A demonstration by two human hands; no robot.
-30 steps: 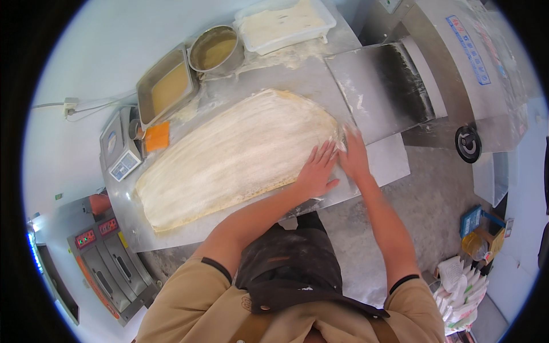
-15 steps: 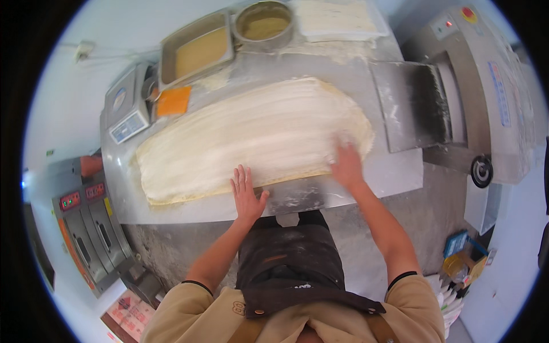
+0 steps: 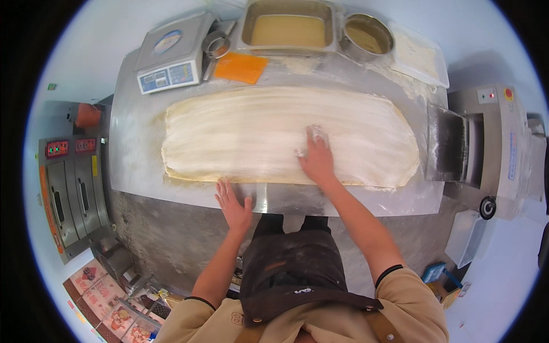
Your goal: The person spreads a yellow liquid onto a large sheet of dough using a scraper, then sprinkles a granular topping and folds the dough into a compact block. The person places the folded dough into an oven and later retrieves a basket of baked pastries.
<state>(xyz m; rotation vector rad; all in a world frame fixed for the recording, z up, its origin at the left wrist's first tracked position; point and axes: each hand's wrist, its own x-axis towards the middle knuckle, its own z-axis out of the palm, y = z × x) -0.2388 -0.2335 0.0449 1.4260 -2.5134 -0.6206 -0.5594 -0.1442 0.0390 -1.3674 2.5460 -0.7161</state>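
Where clock positions are given, they are read from the centre of the dough sheet, with 12 o'clock pointing away from the operator. The steel worktable (image 3: pixel 134 137) supports the dough and most of the equipment. At 3 o'clock stands a steel machine (image 3: pixel 492 148). The dough sheet (image 3: pixel 246 131) lies flat mid-table, its long axis running from 9 to 3 o'clock, its surface whitened. A digital scale (image 3: pixel 168 74) sits at 10 o'clock; a rectangular steel tray (image 3: pixel 286 49) with tan contents, at 12; a white tub (image 3: pixel 445 71), at 2; a round metal pan (image 3: pixel 357 53), at 1. The right hand (image 3: pixel 317 159), toward 4 o'clock, is palm down on the dough sheet, unclenched, fingertips whitened. The left hand (image 3: pixel 233 207), at 7 o'clock, is unclenched, fingers spread, fingertips at the near dough edge; contact cannot be confirmed. At 11 o'clock lie an orange sheet (image 3: pixel 240 67) and a small metal cup (image 3: pixel 218 54).
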